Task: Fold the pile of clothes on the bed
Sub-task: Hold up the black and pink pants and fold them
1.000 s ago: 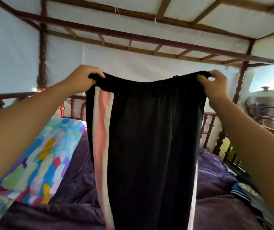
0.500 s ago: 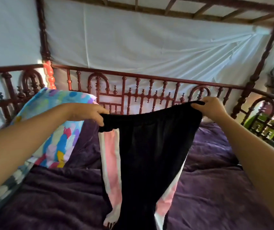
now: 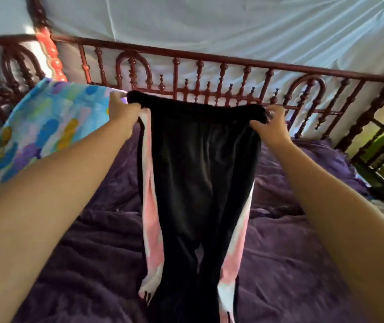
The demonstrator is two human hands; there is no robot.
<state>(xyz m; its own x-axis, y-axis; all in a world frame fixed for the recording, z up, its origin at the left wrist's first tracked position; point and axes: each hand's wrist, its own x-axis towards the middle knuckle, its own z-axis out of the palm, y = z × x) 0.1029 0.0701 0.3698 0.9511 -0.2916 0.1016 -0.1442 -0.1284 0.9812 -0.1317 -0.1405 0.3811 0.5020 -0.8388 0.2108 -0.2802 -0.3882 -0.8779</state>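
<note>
- Open purple blanket (image 3: 93, 241) lay either side of the black trousers (image 3: 198, 171).
- Left of the trousers stood a pillow (image 3: 46, 122); behind them, the bed railing (image 3: 209, 73).

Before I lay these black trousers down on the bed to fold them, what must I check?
1. Left hand grips the waistband of the trousers: ok.
2. Right hand grips its other end: ok.
3. The waistband is stretched between the hands: ok.
4. Both legs hang untwisted: cannot tell, lower ends out of view.
5. Purple blanket below lies smooth: not ok, wrinkled.
</note>
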